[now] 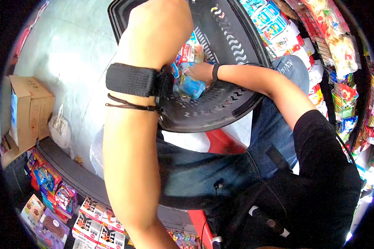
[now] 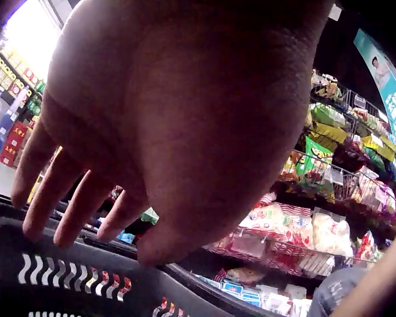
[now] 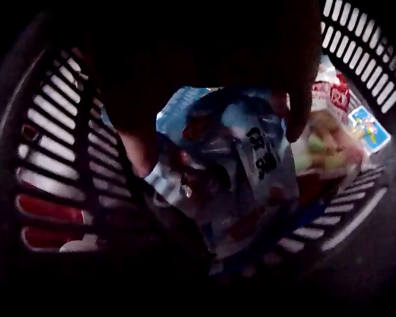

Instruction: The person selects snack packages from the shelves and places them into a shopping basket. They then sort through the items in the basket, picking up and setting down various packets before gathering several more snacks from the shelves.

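A black plastic basket (image 1: 212, 119) with slotted walls sits before the person's knees. Down inside it, the right hand (image 1: 201, 71) grips a blue see-through packet (image 1: 192, 86). In the right wrist view the thumb and a finger straddle that packet (image 3: 231, 172), which has black print on a pale strip. Beside it lie a red-and-white packet (image 1: 187, 53) and a clear bag of pale pieces (image 3: 327, 142). The left hand (image 2: 165, 132) is held over the basket's rim with its fingers stretched out and nothing in them; in the head view the top edge cuts it off.
Shelves of bagged snacks (image 1: 338, 45) rise on the right. At left stand a cardboard box (image 1: 31, 108) and a white plastic bag (image 1: 60, 128) on the pale floor. Boxes and packets (image 1: 99, 224) fill a low shelf at lower left. A red support (image 1: 224, 141) shows below the basket.
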The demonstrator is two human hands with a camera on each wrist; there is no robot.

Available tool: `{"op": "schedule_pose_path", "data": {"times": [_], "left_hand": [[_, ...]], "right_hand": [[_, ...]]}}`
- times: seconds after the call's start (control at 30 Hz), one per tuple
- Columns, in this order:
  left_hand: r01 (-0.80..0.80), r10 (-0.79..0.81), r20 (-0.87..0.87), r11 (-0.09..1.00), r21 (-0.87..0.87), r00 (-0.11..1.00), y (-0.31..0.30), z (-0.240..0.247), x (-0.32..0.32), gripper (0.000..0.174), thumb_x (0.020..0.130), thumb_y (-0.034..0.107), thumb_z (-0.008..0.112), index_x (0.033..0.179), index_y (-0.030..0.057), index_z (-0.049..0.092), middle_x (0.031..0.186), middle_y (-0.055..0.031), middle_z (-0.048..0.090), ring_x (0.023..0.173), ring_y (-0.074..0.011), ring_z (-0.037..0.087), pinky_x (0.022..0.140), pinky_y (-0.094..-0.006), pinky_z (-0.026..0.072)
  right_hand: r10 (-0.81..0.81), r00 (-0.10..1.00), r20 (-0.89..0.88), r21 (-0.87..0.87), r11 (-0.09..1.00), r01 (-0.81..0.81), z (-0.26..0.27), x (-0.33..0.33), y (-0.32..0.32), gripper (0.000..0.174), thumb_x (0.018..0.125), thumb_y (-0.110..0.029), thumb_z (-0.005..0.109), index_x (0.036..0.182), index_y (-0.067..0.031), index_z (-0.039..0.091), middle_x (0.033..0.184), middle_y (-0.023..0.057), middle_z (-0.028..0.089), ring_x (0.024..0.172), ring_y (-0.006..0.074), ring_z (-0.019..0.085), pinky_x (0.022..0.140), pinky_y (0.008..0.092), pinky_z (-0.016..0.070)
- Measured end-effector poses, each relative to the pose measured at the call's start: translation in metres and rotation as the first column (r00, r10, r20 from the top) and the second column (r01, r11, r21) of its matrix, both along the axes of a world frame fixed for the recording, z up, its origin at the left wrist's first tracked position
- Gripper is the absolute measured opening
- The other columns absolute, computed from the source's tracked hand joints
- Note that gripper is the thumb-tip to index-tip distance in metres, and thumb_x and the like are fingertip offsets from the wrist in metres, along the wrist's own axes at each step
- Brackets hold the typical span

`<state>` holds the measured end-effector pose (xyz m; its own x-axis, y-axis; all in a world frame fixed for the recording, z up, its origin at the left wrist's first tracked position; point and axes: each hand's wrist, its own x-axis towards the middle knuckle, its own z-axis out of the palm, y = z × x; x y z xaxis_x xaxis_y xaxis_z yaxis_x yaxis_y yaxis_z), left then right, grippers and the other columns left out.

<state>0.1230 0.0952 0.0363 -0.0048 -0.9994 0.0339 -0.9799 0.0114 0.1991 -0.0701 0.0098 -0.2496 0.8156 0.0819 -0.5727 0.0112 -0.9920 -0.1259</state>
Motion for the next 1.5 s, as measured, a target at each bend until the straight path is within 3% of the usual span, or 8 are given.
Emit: {"op": "schedule_pose_path", "data": {"times": [0.37,0.5,0.73,0.97,1.17,1.33,1.43,1.5], "left_hand": [[0.028,-0.031,0.03,0.995,0.099,0.999,-0.002,-0.021,0.002,0.028,0.084,0.022,0.057,0.098,-0.0018,0.062,0.096,-0.0265,0.064,0.095,-0.0412,0.061,0.086,-0.048,0.048],[0.112,-0.112,0.082,0.994,0.015,0.99,-0.004,-0.031,0.01,0.027,0.086,0.022,0.054,0.094,-0.0015,0.063,0.09,-0.0229,0.066,0.086,-0.0349,0.066,0.078,-0.0431,0.0515],[0.025,-0.02,-0.021,0.967,0.255,1.0,-0.007,0.004,-0.021,0.02,0.078,0.012,0.055,0.082,-0.0009,0.07,0.088,-0.0226,0.066,0.087,-0.0333,0.066,0.076,-0.0397,0.052],[0.022,-0.018,-0.018,0.961,0.277,1.0,-0.007,-0.001,-0.017,0.023,0.079,0.014,0.053,0.084,-0.0013,0.07,0.089,-0.0234,0.066,0.088,-0.0342,0.065,0.078,-0.0416,0.0515],[0.207,-0.241,0.235,0.965,0.16,0.942,-0.009,-0.02,0.022,0.024,0.078,0.015,0.051,0.08,-0.001,0.069,0.088,-0.026,0.065,0.088,-0.0385,0.064,0.079,-0.0439,0.0506],[-0.273,0.252,-0.152,0.952,-0.14,0.956,-0.006,0.002,0.014,0.026,0.078,0.016,0.052,0.08,-0.0039,0.068,0.085,-0.0303,0.062,0.086,-0.0429,0.061,0.079,-0.0467,0.0497],[-0.311,0.209,-0.624,0.949,-0.059,0.753,-0.018,-0.006,0.014,0.037,0.093,0.034,0.049,0.102,-0.0006,0.061,0.097,-0.0176,0.068,0.088,-0.0271,0.066,0.079,-0.0391,0.052],[-0.155,0.179,-0.982,0.97,0.185,-0.056,-0.023,-0.022,0.012,0.044,0.095,0.041,0.047,0.106,0.0001,0.059,0.1,-0.0104,0.066,0.089,-0.0191,0.064,0.077,-0.0312,0.0511]], "right_hand": [[0.058,0.956,-0.286,0.068,0.997,-0.041,-0.006,0.028,0.009,0.042,0.064,-0.033,0.08,0.096,-0.0071,0.07,0.09,0.013,0.069,0.09,0.0315,0.065,0.075,0.0438,0.0506],[-0.126,0.958,0.256,0.274,0.96,0.053,-0.008,0.035,-0.023,0.024,0.07,-0.012,0.067,0.09,-0.0005,0.058,0.076,0.0177,0.064,0.077,0.0357,0.064,0.069,0.0457,0.0504],[-0.227,0.968,0.108,0.134,0.968,0.213,-0.037,0.032,-0.007,0.074,0.062,-0.014,0.074,0.129,-0.0001,0.044,0.106,0.0204,0.057,0.102,0.0347,0.056,0.085,0.0459,0.0465],[-0.022,0.94,0.34,0.056,0.998,0.003,-0.039,0.026,0.002,0.053,0.061,-0.009,0.072,0.112,-0.0038,0.059,0.106,0.0157,0.058,0.105,0.0302,0.055,0.085,0.0431,0.0463],[-0.383,0.917,0.113,0.361,0.876,0.321,0.085,0.028,-0.015,0.046,0.066,-0.005,0.065,0.112,-0.0032,0.06,0.07,0.0135,0.065,0.062,0.0268,0.065,0.06,0.0375,0.0523],[-0.573,0.755,0.319,0.569,0.753,0.331,0.204,0.025,-0.049,0.023,0.075,-0.015,0.068,0.093,-0.0011,0.064,0.072,0.0062,0.067,0.063,0.0136,0.063,0.062,0.0312,0.0515],[-0.83,0.547,0.11,0.824,0.384,0.416,0.234,0.005,-0.064,0.026,0.08,-0.023,0.069,0.097,-0.0034,0.067,0.085,0.0021,0.068,0.077,0.0108,0.062,0.075,0.0301,0.0505],[-0.906,0.408,-0.11,0.994,-0.112,0.02,0.263,-0.002,-0.024,0.047,0.082,-0.012,0.066,0.127,-0.0027,0.052,0.123,0.0059,0.059,0.111,0.014,0.055,0.099,0.0324,0.0413]]}}
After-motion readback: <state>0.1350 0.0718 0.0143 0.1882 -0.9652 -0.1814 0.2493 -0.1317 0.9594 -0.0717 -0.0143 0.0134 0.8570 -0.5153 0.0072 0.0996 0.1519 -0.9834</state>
